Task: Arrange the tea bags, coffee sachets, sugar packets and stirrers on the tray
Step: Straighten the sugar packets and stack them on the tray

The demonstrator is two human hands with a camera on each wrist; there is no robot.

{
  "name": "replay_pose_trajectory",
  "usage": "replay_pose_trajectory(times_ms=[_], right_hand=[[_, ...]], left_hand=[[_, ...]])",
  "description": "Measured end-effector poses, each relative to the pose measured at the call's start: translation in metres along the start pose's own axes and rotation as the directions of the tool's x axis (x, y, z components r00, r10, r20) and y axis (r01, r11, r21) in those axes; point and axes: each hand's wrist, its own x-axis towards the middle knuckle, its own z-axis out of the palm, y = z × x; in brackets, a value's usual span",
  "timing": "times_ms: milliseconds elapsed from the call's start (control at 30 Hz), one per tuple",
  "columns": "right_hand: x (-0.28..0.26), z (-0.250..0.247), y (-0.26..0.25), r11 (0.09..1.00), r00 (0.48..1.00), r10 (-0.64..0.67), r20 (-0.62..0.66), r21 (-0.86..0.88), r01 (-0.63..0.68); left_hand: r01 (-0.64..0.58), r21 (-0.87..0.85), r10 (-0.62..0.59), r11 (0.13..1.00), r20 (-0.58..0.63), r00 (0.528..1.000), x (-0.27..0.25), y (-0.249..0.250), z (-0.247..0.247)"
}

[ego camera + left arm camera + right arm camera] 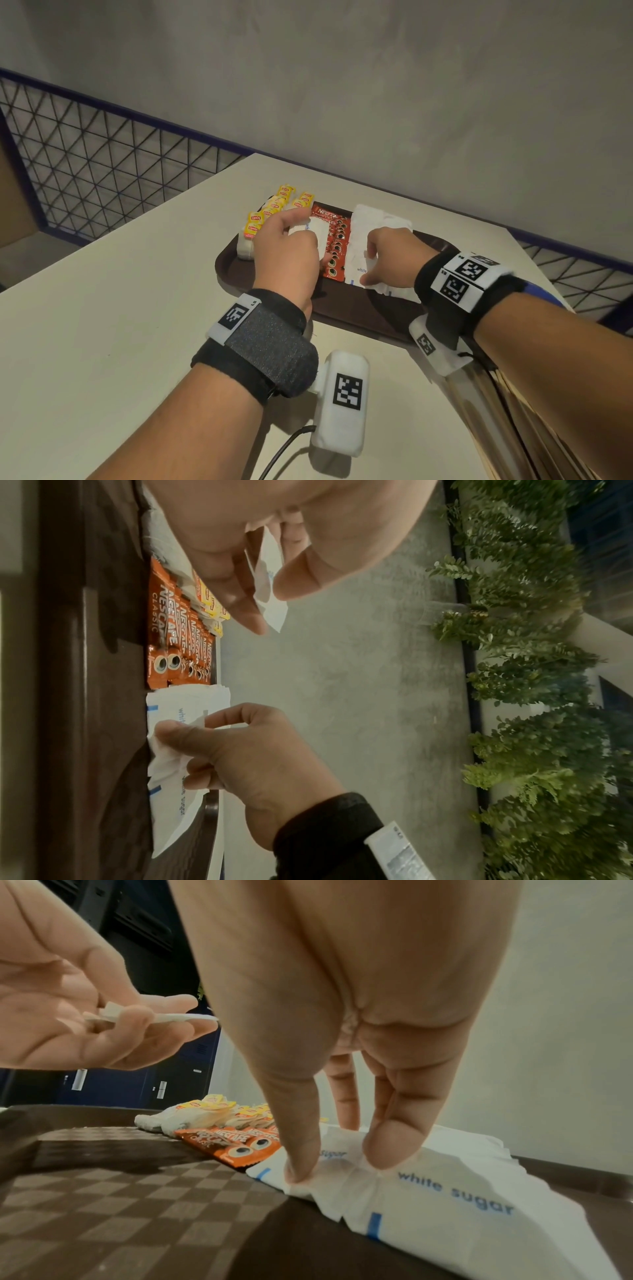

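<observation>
A dark brown tray [233, 270] lies on a beige table. It carries yellow-tagged tea bags [270, 209] at the left, a row of red coffee sachets [337, 233] in the middle and white sugar packets [370, 222] at the right. My left hand [294, 240] hovers over the sachets and holds a few sugar packets [270, 588] between thumb and fingers. My right hand [376, 260] is down on the tray. Its thumb and a fingertip [387, 1158] pinch a crinkled sugar packet [342, 1185] at the near end of the pile. Wooden stirrers [520, 421] lie in a clear bag under my right forearm.
The table [102, 325] stretches bare to the left of the tray. A wire mesh fence [102, 154] with a blue rail runs behind it, below a grey wall. The near left part of the tray [103, 1191] shows its checkered floor.
</observation>
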Motion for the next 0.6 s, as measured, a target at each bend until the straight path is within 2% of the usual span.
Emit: replay_pose_trajectory(times_ms=[233, 300, 400, 467, 533, 600], right_hand=[[0.003, 0.001, 0.001, 1.0, 1.0, 0.022, 0.002, 0.009, -0.022], [0.0, -0.005, 0.004, 0.996, 0.999, 0.031, -0.007, 0.08, -0.03], [-0.005, -0.025, 0.007, 0.958, 0.998, 0.061, -0.031, 0.281, -0.049], [-0.008, -0.04, 0.01, 0.885, 0.994, 0.091, -0.055, 0.462, -0.056], [-0.017, -0.057, 0.008, 0.735, 0.996, 0.082, -0.039, 0.678, -0.034], [-0.029, -0.073, 0.005, 0.577, 1.0, -0.012, 0.01, 0.817, -0.001]], left_hand=[[0.043, 0.009, -0.043, 0.999, 0.091, 0.995, 0.0, -0.003, 0.001], [0.042, 0.007, -0.042, 0.999, 0.128, 0.991, -0.002, -0.003, 0.002], [0.077, -0.054, -0.064, 0.996, 0.205, 0.977, -0.006, -0.002, 0.003], [0.137, -0.098, -0.107, 0.986, 0.265, 0.958, -0.006, -0.003, 0.003], [0.156, -0.096, -0.12, 0.983, 0.306, 0.945, -0.006, -0.005, 0.004], [0.134, -0.028, -0.117, 0.991, 0.335, 0.935, -0.007, -0.006, 0.004]])
